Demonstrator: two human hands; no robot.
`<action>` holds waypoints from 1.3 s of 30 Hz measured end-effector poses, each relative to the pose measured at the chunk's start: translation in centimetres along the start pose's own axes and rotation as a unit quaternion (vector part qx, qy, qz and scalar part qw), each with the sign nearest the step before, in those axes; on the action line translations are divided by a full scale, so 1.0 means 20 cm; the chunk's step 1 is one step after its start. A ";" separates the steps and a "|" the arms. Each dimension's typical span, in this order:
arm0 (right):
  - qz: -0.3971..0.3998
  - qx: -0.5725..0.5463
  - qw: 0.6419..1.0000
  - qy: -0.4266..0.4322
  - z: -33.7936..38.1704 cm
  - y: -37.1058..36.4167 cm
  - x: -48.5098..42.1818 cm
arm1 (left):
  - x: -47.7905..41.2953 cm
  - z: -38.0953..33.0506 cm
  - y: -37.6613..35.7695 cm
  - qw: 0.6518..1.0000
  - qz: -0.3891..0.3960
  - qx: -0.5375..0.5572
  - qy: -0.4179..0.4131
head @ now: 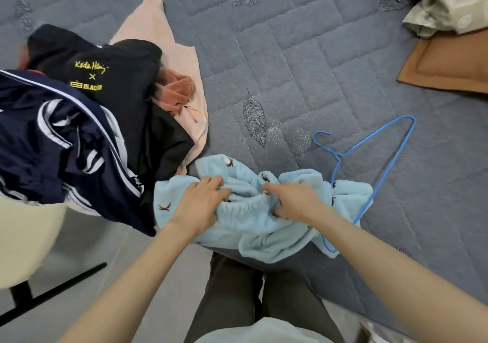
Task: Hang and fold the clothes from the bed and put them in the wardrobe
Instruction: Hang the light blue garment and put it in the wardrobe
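Nearest: person's dark trousers (pixel 237 295), right at the bed edge. Both hands are on 1 light-blue fleece garment (pixel 253 229). It's bunched up at the near edge of the bed (pixel 317 65), with the elastic waistband facing up between the hands.

Left hand (pixel 200 200): fingers curled, tips dug into the folds left of the waistband, gripping. Right hand (pixel 293 201): fingers curled into the fabric at the waistband's right end, gripping.

1 blue wire hanger (pixel 340 155) lies flat on the quilt just right of the garment. Its lower end overlaps the garment's right edge, and the hook points left.

Left of the bed: 1 cream chair (pixel 23 237).

Clothes pile on the left, 4 pieces countable:
- navy jacket (pixel 66 142) with white stripes, nearest
- black top (pixel 105 57) with yellow print, behind it
- rust-orange piece (pixel 177 86)
- peach piece (pixel 158 26), underneath, reaching farthest

Far right: 2 pillows touching, the brown pillow (pixel 449 65) and beyond it the patterned pillow (pixel 449 7).
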State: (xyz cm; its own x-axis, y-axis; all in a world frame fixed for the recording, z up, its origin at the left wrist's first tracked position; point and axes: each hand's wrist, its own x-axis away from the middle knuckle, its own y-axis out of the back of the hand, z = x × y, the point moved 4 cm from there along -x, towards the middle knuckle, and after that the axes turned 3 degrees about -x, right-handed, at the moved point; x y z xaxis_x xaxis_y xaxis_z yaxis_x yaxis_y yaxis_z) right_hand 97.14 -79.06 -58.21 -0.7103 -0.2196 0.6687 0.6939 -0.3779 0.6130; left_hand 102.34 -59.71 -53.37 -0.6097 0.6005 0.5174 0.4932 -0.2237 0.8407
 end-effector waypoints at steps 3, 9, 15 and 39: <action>-0.085 0.109 0.990 -0.008 0.00 0.07 0.04 | 0.11 0.01 0.01 0.997 -0.040 0.005 0.063; -0.415 0.039 0.899 0.139 0.08 0.35 0.36 | 0.36 0.10 0.18 0.949 -0.181 0.039 0.257; -0.468 0.068 0.881 0.017 0.02 0.46 0.56 | 0.44 0.07 0.30 0.923 -0.231 -0.020 0.306; -0.139 -0.337 0.889 -0.277 -0.81 0.04 -0.08 | 0.10 -0.14 -0.20 0.978 0.001 0.013 0.209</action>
State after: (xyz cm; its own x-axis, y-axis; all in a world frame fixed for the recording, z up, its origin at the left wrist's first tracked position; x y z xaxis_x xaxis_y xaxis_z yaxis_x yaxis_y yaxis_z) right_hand 96.97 -93.53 -65.62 -0.5464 0.3734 0.7496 0.1391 -0.8422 0.5209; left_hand 97.42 -59.80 -55.21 -0.8064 0.2320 0.5440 0.5069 -0.2026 0.8378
